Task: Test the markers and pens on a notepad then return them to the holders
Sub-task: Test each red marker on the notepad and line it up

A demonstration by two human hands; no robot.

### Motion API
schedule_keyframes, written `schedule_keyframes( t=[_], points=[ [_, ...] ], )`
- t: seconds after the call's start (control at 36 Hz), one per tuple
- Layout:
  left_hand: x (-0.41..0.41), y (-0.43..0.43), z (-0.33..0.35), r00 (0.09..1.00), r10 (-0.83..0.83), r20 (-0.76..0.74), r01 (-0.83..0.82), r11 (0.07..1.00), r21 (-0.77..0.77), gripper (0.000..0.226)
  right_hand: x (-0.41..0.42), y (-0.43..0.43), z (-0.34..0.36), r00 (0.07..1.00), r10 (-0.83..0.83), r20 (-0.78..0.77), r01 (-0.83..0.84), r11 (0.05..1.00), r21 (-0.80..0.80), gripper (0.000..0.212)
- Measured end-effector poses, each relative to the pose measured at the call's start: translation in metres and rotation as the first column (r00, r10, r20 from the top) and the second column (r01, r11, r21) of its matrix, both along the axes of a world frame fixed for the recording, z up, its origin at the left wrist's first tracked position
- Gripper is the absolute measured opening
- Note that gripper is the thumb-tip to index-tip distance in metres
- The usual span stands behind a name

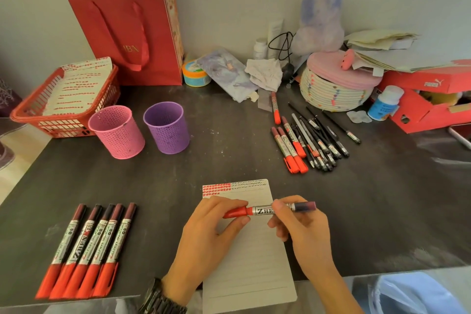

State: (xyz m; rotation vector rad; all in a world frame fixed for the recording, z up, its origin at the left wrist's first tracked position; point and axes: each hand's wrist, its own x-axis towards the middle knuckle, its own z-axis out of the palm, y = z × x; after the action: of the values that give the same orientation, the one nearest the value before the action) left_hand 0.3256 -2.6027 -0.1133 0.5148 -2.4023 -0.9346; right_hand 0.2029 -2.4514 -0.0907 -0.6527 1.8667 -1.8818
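A silver-barrelled marker (265, 210) with a red cap (235, 212) and dark maroon tail is held over the white lined notepad (254, 262) at the dark tabletop's (178, 186) front edge, its long axis running left to right, cap leftward. The left hand (209, 232) pinches the cap; the right hand (303, 227) grips the barrel near the tail. Bare surface lies between the notepad and the pink perforated holder (117, 132) and purple perforated holder (167, 127) at back left; a row of five markers (86, 250) lies near the front left corner, a heap of pens and markers (313, 140) toward the back right.
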Motion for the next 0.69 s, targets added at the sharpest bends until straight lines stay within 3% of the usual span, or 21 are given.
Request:
schedule_keyframes(
  t=[0.19, 0.33, 0.42, 0.56, 0.69],
  points=[
    [0.001, -0.002, -0.003, 0.999, -0.03, -0.016, 0.03, 0.999, -0.037, 0.026, 0.001, 0.002, 0.002, 0.997, 0.065, -0.038, -0.063, 0.997, 0.04, 0.011],
    [0.002, -0.002, -0.002, 0.999, -0.043, -0.019, 0.042, 0.998, -0.04, 0.025, -0.002, 0.005, 0.002, 0.998, 0.06, 0.015, -0.059, 0.997, -0.047, 0.025],
    [0.003, -0.002, -0.001, 0.999, -0.052, -0.006, 0.052, 0.998, -0.045, 0.027, -0.006, 0.006, 0.002, 1.0, 0.031, 0.007, -0.03, 0.998, -0.057, 0.017],
    [0.008, -0.005, 0.006, 0.998, -0.059, 0.026, 0.061, 0.996, -0.067, 0.031, -0.014, 0.013, 0.009, 0.984, 0.169, -0.047, -0.166, 0.983, 0.075, 0.009],
    [0.014, -0.009, 0.021, 0.992, -0.115, 0.055, 0.12, 0.987, -0.108, 0.028, -0.017, 0.021, 0.02, 0.936, 0.34, -0.094, -0.307, 0.917, 0.256, 0.015]
  ],
)
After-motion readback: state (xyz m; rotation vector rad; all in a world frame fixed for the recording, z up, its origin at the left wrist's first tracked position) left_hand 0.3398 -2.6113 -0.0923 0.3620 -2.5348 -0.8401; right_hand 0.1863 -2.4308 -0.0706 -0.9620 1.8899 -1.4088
